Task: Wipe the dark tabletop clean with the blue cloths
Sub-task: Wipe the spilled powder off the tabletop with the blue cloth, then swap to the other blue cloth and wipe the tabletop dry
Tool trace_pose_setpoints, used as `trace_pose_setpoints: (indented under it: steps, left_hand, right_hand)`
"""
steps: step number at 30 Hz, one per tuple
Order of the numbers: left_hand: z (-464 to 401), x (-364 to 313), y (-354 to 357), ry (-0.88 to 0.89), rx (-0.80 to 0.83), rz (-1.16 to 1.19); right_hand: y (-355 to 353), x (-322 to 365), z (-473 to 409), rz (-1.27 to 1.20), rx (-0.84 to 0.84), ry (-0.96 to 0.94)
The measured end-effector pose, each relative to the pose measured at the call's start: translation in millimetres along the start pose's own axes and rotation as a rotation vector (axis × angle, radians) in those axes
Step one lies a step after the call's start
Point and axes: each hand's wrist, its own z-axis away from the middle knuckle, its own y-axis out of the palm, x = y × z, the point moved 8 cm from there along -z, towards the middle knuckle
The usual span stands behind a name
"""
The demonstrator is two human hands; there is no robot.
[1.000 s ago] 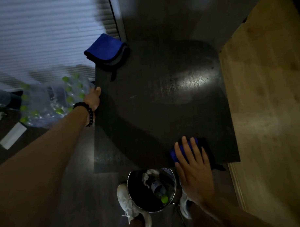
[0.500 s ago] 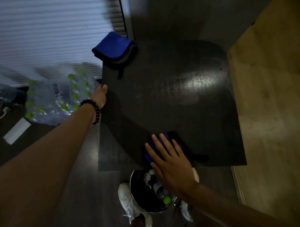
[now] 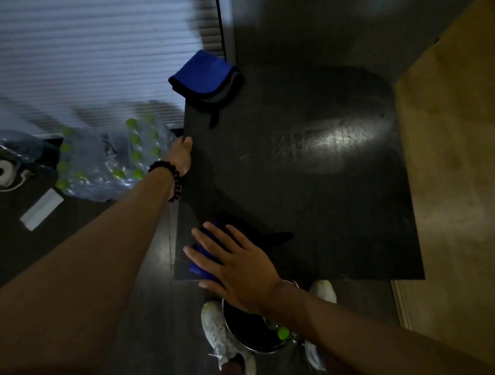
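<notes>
The dark tabletop (image 3: 319,190) fills the middle of the head view, with a shiny patch near its far right. My right hand (image 3: 235,260) lies flat, fingers spread, pressing a blue cloth (image 3: 201,257) onto the table's near left corner; most of that cloth is hidden under the hand. A second blue cloth (image 3: 206,76), folded, sits at the far left corner, partly over the edge. My left hand (image 3: 181,154), with a black bead bracelet, grips the table's left edge.
A shrink-wrapped pack of green-capped water bottles (image 3: 110,158) lies on the floor left of the table. A round metal bin (image 3: 257,333) stands under the near edge between my white shoes (image 3: 217,328). A wooden surface (image 3: 458,157) borders the table's right side.
My right hand has slid the blue cloth leftward along the near edge, from the right part to the near left corner. My left hand has stayed on the left edge.
</notes>
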Motion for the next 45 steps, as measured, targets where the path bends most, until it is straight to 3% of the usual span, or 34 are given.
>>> trace_pose_setpoints:
  steps: [3,9,12,22,28,32,35,38,40,41,45]
  left_hand:
    - [2.5,-2.0,-2.8,0.013,-0.059,-0.044]
    - [2.7,-2.4,4.4,0.054,0.005,-0.105]
    - [0.6,-2.2,2.5,0.018,-0.032,-0.03]
    - [0.7,-13.6,0.3,-0.047,-0.021,0.02]
    - [-6.3,-22.5,-9.9,-0.092,-0.127,0.033]
    - [-7.6,-36.5,-14.8,-0.007,-0.269,0.017]
    - [-1.1,-62.4,-27.4,0.162,-0.501,-0.102]
    - [17.3,-108.5,-34.0,0.503,-0.729,-0.415]
    - [13.9,-133.3,-26.8,0.654,-0.716,-0.533]
    - [2.3,-139.6,-23.7,0.647,-0.668,-0.555]
    - [-53.7,-140.0,-14.4,0.365,-0.37,-0.435]
  right_hand:
    - [-0.4,18.8,-15.4,0.032,0.019,-0.149]
    - [2.9,31.5,-7.6,0.066,0.078,-0.429]
    - [2.4,25.0,11.3,0.194,0.075,-0.565]
    - [-18.6,-27.6,49.5,-0.1,0.145,-0.645]
    - [-38.7,-59.2,48.6,-0.339,0.002,-0.428]
    - [-46.8,-86.5,37.3,-0.741,-0.09,0.084]
    - [-60.4,-121.7,27.5,-1.166,-0.304,0.481]
    - [-76.3,-155.9,15.2,-1.546,-0.483,0.741]
    - [-93.6,-177.3,3.3,-1.726,-0.572,0.81]
    - [-102.8,-189.0,-3.0,-1.789,-0.616,0.834]
    - [-133.3,-230.3,-24.1,-1.855,-0.764,0.879]
